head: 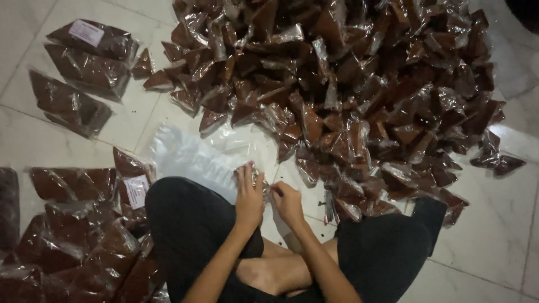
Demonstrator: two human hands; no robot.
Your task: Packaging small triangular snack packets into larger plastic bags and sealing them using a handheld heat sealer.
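Both hands meet over a clear bag on the floor; left hand lies flat on a small packet, fingers loosely spread; right hand pinches its edge, fingers curled shut; heap of brown packets just beyond the fingers; filled bags far left.

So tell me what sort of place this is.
Probably a home floor used for hand-packing: a person sits cross-legged on white floor tiles, before a heap of small brown-filled sachets, with larger filled bags laid aside.
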